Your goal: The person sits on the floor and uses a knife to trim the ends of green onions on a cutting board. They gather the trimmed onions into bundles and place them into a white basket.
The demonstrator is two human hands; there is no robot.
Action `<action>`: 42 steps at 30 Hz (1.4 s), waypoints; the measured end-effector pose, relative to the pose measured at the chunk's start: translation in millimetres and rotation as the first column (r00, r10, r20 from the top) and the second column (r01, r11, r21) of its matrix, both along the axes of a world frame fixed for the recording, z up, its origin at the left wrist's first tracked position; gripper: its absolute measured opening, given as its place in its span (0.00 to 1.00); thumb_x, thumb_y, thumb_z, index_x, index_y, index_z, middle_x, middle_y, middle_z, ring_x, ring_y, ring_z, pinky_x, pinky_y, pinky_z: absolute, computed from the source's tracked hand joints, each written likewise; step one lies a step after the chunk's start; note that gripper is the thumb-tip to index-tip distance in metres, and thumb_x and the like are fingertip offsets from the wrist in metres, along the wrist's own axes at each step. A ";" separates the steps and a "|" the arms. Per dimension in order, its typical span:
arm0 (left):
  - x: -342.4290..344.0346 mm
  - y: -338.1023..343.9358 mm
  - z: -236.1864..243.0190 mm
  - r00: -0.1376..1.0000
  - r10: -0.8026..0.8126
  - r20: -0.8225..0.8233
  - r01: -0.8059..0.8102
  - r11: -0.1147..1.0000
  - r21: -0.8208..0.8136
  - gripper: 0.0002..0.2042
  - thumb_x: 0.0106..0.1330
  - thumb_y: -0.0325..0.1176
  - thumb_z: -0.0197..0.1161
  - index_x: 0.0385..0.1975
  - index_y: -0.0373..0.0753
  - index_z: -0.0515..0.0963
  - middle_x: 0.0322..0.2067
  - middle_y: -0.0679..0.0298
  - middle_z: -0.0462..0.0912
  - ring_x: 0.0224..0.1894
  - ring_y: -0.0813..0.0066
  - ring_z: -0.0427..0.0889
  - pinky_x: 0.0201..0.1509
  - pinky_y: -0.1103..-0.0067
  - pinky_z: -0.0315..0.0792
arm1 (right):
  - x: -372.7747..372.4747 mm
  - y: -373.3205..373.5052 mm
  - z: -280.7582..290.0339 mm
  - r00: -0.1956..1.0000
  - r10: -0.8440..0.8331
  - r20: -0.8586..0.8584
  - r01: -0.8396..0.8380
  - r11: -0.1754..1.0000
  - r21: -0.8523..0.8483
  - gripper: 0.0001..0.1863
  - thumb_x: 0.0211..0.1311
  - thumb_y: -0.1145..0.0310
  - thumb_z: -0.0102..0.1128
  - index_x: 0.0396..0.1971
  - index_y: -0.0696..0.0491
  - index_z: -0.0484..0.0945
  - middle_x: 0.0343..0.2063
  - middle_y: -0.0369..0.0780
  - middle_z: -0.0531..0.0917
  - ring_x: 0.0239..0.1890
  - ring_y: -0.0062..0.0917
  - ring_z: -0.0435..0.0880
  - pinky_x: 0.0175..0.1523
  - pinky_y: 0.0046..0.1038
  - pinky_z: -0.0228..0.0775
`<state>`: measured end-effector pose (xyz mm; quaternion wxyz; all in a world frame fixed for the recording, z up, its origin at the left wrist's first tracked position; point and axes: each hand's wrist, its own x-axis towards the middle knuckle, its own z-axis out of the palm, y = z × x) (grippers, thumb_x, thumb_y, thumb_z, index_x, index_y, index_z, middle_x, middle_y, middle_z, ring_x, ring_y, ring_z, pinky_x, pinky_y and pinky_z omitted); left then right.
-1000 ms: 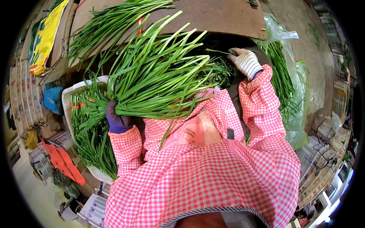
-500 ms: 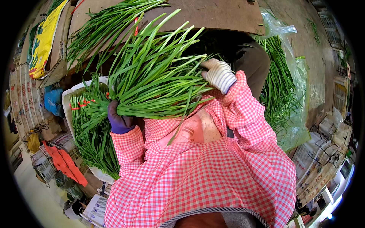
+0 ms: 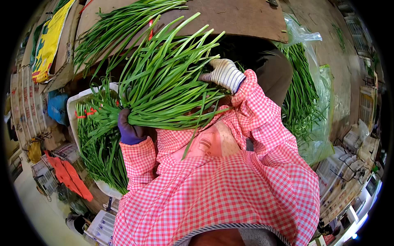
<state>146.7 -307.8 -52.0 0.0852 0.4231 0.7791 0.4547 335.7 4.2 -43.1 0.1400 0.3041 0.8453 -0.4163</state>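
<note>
A large, fanned-out bunch of garlic chives (image 3: 164,90) lies across my lap, its pale stem ends pointing up and to the right. My left hand (image 3: 128,126), in a dark purple glove, is closed round the leafy end of the bunch. At the right side, my right hand (image 3: 223,74), in a white striped glove, reaches into the stems; its fingertips are partly hidden among them, so I cannot tell whether they grip any. Beside my left arm stands a white crate (image 3: 73,107) filled with more garlic chives (image 3: 104,158), some tied with red bands.
Ahead is a brown board (image 3: 246,18) with another pile of chives (image 3: 119,30) at its left. More chives (image 3: 299,90) lie in a clear plastic bag (image 3: 326,106) at the right. A yellow printed sack (image 3: 51,41) and an orange cloth (image 3: 67,174) are at the left.
My right hand has moved left and slightly up, further over the stems. The left hand keeps its hold, and the bunch has barely shifted.
</note>
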 end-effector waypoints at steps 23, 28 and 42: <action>1.8 2.2 -7.1 0.997 0.038 0.065 -0.044 0.993 0.108 0.08 0.58 0.27 0.57 0.33 0.29 0.70 0.34 0.55 0.76 0.36 0.68 0.77 0.45 0.76 0.70 | 45.6 -7.5 -15.7 0.993 0.112 0.032 -0.116 0.978 0.174 0.18 0.45 0.58 0.59 0.34 0.55 0.78 0.25 0.49 0.80 0.31 0.42 0.80 0.38 0.38 0.71; 6.4 4.4 -6.0 0.765 0.070 0.640 -0.263 0.941 0.212 0.08 0.59 0.28 0.56 0.33 0.30 0.70 0.34 0.55 0.76 0.36 0.68 0.76 0.44 0.76 0.70 | 55.4 15.8 -38.5 0.983 0.147 0.111 -0.168 0.962 0.215 0.15 0.50 0.58 0.56 0.32 0.52 0.80 0.25 0.46 0.80 0.31 0.40 0.80 0.38 0.36 0.71; -0.2 -12.4 0.2 0.976 0.008 0.217 -0.021 0.998 0.061 0.07 0.62 0.28 0.54 0.35 0.31 0.69 0.40 0.53 0.77 0.41 0.67 0.77 0.49 0.73 0.70 | 71.6 70.3 20.9 0.989 -0.066 -0.132 0.116 0.899 0.423 0.21 0.50 0.55 0.61 0.42 0.50 0.77 0.38 0.47 0.80 0.43 0.37 0.78 0.48 0.31 0.70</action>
